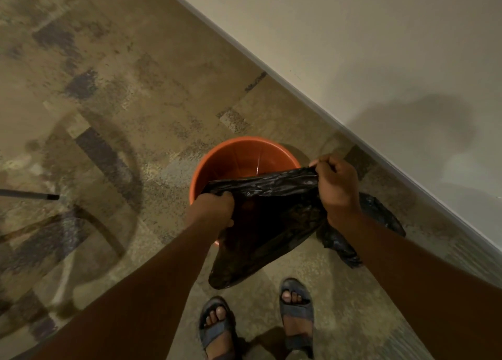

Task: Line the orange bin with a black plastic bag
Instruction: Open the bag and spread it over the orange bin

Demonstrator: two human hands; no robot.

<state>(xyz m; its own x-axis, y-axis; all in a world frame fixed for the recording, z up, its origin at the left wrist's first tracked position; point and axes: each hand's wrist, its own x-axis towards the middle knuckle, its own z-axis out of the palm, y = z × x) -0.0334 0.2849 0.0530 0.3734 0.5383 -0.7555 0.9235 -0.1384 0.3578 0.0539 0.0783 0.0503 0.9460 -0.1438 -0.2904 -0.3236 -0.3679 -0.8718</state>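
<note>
A round orange bin stands on the patterned floor close to a wall. Over its near half hangs a black plastic bag, stretched between both hands. My left hand grips the bag's edge at the bin's near left rim. My right hand pinches the opposite edge, held a little higher at the bin's right side. The bag's body sags down toward my feet and hides the near part of the bin. The bin's far inner wall is bare orange.
A pale wall with a baseboard runs diagonally just right of the bin. A dark rod tip pokes in from the left edge. My two sandalled feet stand right below the bag. The floor is mottled brown.
</note>
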